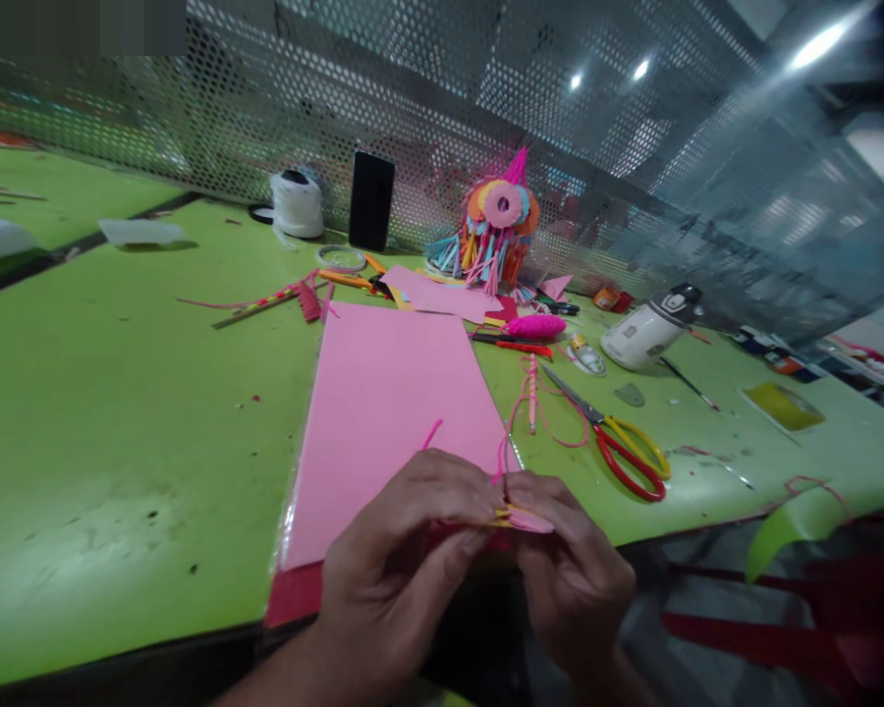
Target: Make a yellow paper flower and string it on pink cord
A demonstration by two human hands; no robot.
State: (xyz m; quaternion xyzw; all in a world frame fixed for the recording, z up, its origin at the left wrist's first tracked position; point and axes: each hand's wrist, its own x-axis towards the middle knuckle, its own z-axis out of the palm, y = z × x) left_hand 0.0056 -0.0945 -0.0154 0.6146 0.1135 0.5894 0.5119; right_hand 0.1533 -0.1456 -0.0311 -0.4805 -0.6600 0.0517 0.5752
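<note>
My left hand (419,540) and my right hand (571,560) meet over the near edge of the table, both closed on one small folded paper piece (530,520). It is pink and yellow, and much of it is hidden by my fingers. A pink cord (511,432) rises from between my hands and runs to the right across the table, near a pink-and-white patterned stick (532,393). Another short pink cord end (433,432) sticks up behind my left hand. Beneath and beyond my hands lies a pink paper sheet (398,383).
Scissors (611,442) with red and yellow handles lie at the right. Farther back are a pink yarn bundle (534,326), a glue gun-like white bottle (648,329), a colourful tasselled paper ornament (502,211), a dark phone (371,201) and a white spool (297,206).
</note>
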